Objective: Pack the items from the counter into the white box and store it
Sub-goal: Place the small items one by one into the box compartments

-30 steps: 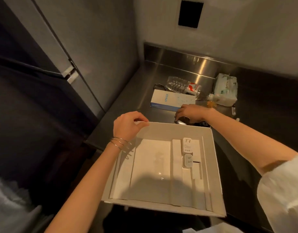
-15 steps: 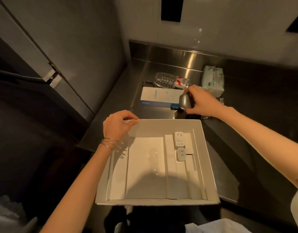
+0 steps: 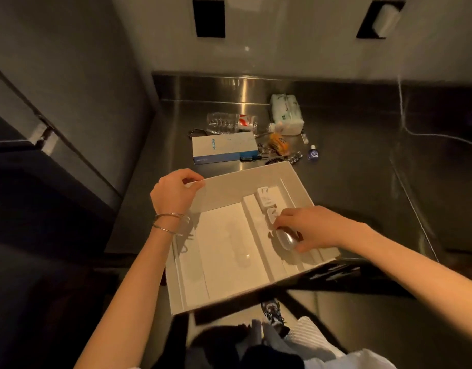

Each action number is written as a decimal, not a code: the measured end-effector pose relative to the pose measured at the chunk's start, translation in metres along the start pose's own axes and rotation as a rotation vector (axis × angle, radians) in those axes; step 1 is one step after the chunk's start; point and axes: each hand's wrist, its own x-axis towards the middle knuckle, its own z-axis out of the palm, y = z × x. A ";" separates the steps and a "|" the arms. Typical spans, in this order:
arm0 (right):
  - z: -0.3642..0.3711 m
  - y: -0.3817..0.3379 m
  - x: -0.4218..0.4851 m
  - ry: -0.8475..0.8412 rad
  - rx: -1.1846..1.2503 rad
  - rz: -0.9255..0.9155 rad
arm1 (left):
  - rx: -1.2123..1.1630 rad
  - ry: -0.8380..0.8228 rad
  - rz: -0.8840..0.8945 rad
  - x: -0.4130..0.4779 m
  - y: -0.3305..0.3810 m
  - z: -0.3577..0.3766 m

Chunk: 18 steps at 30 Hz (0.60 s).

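Note:
An open white box (image 3: 237, 291) with white inserts is held over the front edge of the steel counter (image 3: 349, 187). My left hand (image 3: 173, 191) pinches the box's far left corner. My right hand (image 3: 307, 227) is inside the box at its right side and grips a small silvery rounded item (image 3: 286, 238) low over the insert. Two white plug adapters (image 3: 265, 199) lie in the box beside it. Behind the box lie a white and blue Anker box (image 3: 224, 149), a clear plastic bottle (image 3: 229, 122), a tissue pack (image 3: 287, 113), an orange packet (image 3: 279, 142) and a small blue bottle (image 3: 313, 153).
A dark pen (image 3: 249, 157) and a metal watch band (image 3: 295, 158) lie just beyond the box's far edge. A tall grey cabinet (image 3: 69, 89) stands to the left. The steel backsplash (image 3: 229, 86) closes the counter's rear. A white cable (image 3: 426, 134) runs across the right.
My right hand lifted the silvery item from the counter behind the box and carried it down into the box's right side. The left hand kept its hold on the corner.

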 end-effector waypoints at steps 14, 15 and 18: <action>0.029 -0.009 0.032 -0.006 0.017 0.210 | -0.009 0.007 -0.006 -0.001 0.000 0.000; 0.028 -0.009 0.033 -0.008 0.049 0.224 | -0.007 0.008 -0.005 -0.001 -0.001 0.000; 0.028 -0.012 0.034 0.010 0.056 0.247 | -0.012 0.000 -0.009 0.000 -0.001 0.000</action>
